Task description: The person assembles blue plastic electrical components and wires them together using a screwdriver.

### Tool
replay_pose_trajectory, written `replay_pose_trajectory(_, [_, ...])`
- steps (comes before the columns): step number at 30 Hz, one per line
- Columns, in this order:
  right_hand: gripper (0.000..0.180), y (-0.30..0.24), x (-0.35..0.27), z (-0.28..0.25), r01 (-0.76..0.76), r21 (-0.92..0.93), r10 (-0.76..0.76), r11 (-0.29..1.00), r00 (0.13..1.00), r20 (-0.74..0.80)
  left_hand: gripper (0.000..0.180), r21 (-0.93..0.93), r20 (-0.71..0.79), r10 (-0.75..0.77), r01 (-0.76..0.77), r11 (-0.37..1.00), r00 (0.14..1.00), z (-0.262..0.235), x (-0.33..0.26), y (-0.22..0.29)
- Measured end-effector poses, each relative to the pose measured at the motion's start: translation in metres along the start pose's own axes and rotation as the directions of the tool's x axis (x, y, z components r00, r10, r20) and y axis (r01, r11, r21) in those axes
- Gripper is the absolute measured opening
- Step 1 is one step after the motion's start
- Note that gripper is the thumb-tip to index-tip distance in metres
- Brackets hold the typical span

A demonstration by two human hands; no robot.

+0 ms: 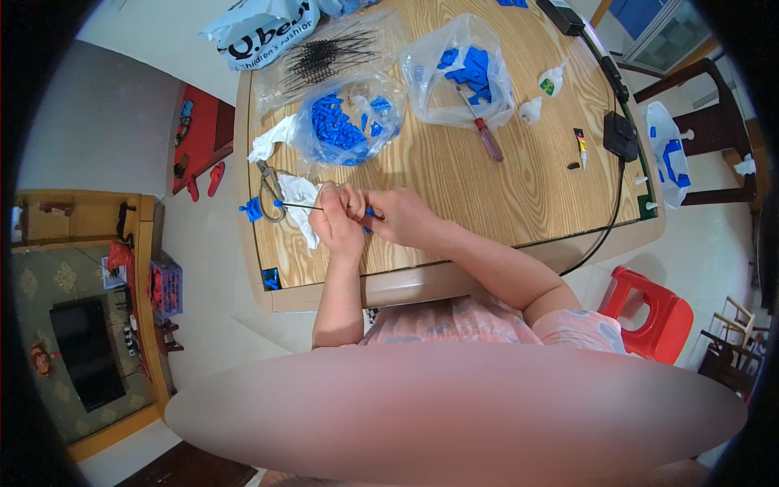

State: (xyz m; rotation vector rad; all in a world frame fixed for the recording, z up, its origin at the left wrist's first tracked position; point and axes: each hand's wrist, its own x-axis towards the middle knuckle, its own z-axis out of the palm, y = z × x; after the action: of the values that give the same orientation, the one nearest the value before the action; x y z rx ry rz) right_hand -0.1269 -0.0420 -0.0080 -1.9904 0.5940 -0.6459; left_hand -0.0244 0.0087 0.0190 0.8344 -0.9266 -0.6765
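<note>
My left hand and my right hand meet over the near left part of the table. The left fingers are closed round a thin black rod, whose blue-tipped end sticks out to the left. Pinched in my right hand is a small blue piece, mostly hidden by the fingers; whether it joins the rod I cannot tell. Left of my hands lie scissors, a crumpled white tissue and a blue plastic part.
Beyond my hands are a clear bag of small blue pieces, a bundle of black rods and another bag of blue parts with a screwdriver against it. A glue tube and black adapter with a cable lie right. A red stool stands beyond the table.
</note>
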Motion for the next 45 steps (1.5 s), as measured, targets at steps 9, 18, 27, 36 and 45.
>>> replay_pose_trajectory(9, [0.020,-0.003,-0.001,-0.003,0.049,-0.161,-0.041,0.986,0.998,0.052,0.037,-0.021,-0.002,-0.019,0.019,1.000,1.000,0.001,-0.001,0.002])
replay_pose_trajectory(18, [0.015,0.003,-0.003,0.001,0.142,-0.187,-0.147,0.972,0.989,-0.011,0.038,-0.026,0.003,-0.022,0.022,0.999,1.000,0.000,-0.001,0.000])
replay_pose_trajectory(27, [0.013,0.007,-0.003,0.008,0.143,-0.159,-0.150,0.977,0.988,-0.030,0.038,0.003,0.013,0.009,-0.009,1.000,1.000,0.001,0.000,0.002])
replay_pose_trajectory(36, [0.012,0.008,-0.001,0.007,0.141,-0.150,-0.151,0.979,0.987,-0.056,0.037,-0.026,0.013,-0.012,0.013,1.000,1.000,-0.002,0.000,0.000])
replay_pose_trajectory(45, [0.015,0.007,-0.004,0.006,0.132,-0.174,-0.147,0.976,0.986,-0.077,0.039,0.029,-0.017,-0.015,0.016,0.999,1.000,0.008,0.003,0.001])
